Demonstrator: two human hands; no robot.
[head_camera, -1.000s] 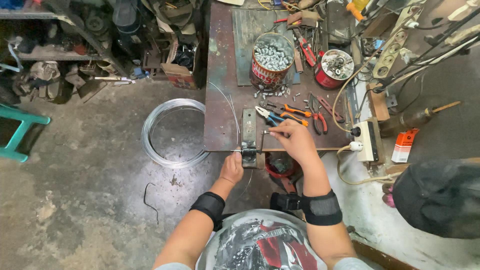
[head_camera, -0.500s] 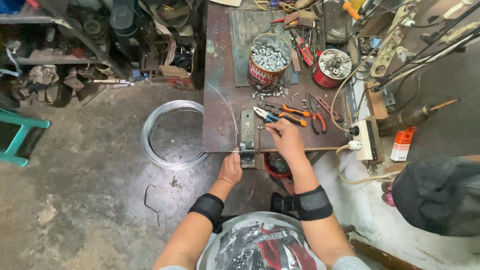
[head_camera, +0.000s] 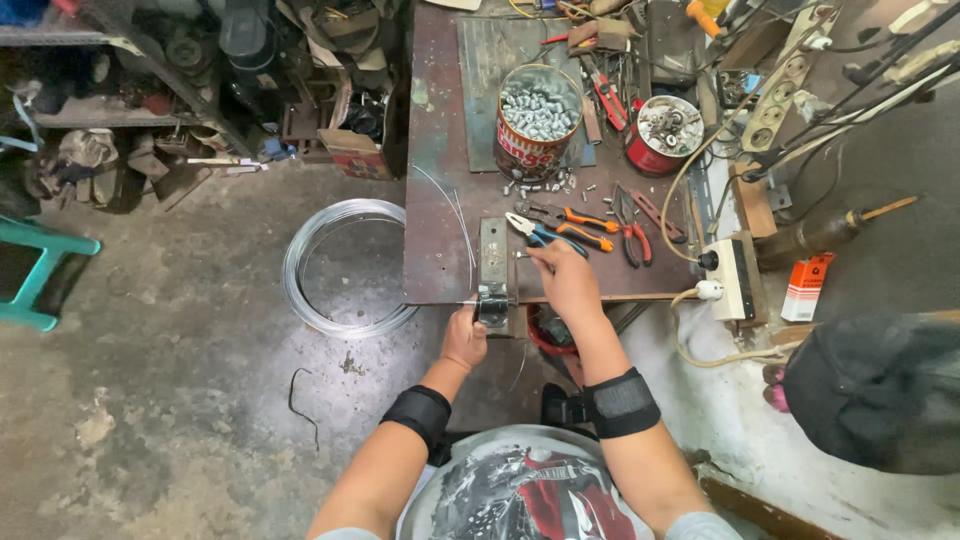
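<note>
Head view looks down on a dark metal counter (head_camera: 440, 240) at twelve o'clock, with a coil of silver wire (head_camera: 345, 268) on the concrete floor at nine o'clock of it. A tin can of bolts (head_camera: 538, 120) stands at the counter's far end. At its near edge sits a small metal bench tool (head_camera: 493, 275). The left hand (head_camera: 465, 338) has its grip closed on that tool's near end. The right hand (head_camera: 565, 280), at three o'clock of the tool, pinches something too small to make out, just beside blue-handled pliers (head_camera: 545, 235).
</note>
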